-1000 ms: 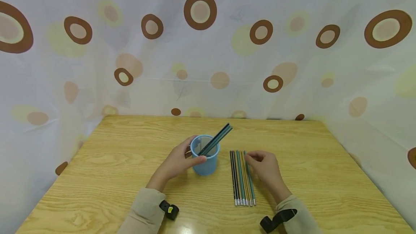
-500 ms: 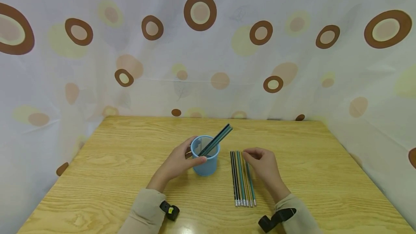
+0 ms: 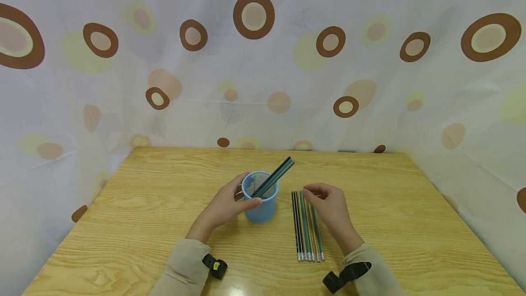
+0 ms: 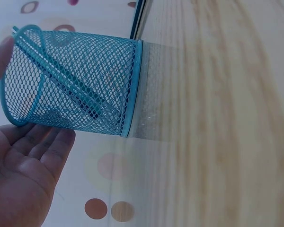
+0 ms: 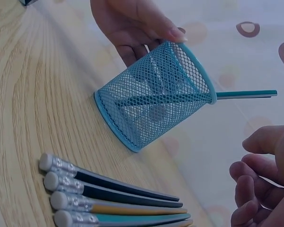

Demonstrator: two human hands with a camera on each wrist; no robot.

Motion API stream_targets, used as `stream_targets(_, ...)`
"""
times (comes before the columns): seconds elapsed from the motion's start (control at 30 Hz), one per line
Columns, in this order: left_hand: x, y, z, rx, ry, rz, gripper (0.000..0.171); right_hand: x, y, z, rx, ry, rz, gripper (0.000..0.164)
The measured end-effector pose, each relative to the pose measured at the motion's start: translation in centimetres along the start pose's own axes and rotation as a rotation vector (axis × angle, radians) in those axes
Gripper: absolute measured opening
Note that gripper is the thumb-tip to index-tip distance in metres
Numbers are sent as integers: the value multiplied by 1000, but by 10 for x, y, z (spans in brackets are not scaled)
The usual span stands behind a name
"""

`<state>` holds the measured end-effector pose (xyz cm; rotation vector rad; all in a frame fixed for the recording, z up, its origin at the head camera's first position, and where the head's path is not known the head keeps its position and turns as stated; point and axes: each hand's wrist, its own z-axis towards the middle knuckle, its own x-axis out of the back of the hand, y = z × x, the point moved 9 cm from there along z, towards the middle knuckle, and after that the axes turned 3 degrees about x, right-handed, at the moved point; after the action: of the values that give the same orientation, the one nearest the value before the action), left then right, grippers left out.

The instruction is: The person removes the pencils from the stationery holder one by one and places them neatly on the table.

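Note:
My left hand (image 3: 222, 204) holds a blue mesh pencil cup (image 3: 260, 212), thumb on the near rim and fingers around its far left side. Several dark and teal pencils (image 3: 276, 176) lean to the right inside it. To the right of the cup, a row of black, gold and teal pencils (image 3: 305, 227) lies on the table, eraser ends toward me. Over the far ends of that row is my right hand (image 3: 330, 209). In the right wrist view its thumb and loosely bent fingers (image 5: 246, 189) stand apart, with nothing seen between them.
The wooden table (image 3: 172, 168) extends around the cup and pencils. Behind and beside it hangs a pale curtain (image 3: 263, 72) with brown ring patterns. A black strap camera (image 3: 347, 275) sits on the right sleeve, another strap camera (image 3: 215, 266) on the left.
My right hand has slid left along the far ends of the pencil row, from the rightmost teal pencil toward the middle. The left hand and the cup have stayed in place.

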<state>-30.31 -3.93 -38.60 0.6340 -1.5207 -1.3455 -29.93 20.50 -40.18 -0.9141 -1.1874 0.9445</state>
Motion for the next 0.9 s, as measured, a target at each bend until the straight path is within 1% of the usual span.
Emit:
stream_targets(0.2, 1, -27, 11, -5, 16, 13, 78, -4, -1, 0, 3, 0, 25, 24)
stream_targets(0.43, 2, -29, 11, -6, 25, 26, 79, -8, -2, 1, 1, 7, 39, 26)
stream_targets(0.63, 2, -30, 11, 7, 24, 31, 81, -11, -2, 2, -4, 13, 53, 27)
stream_targets(0.9, 2, -31, 12, 7, 25, 34, 82, -18, -6, 1, -5, 14, 68, 24)
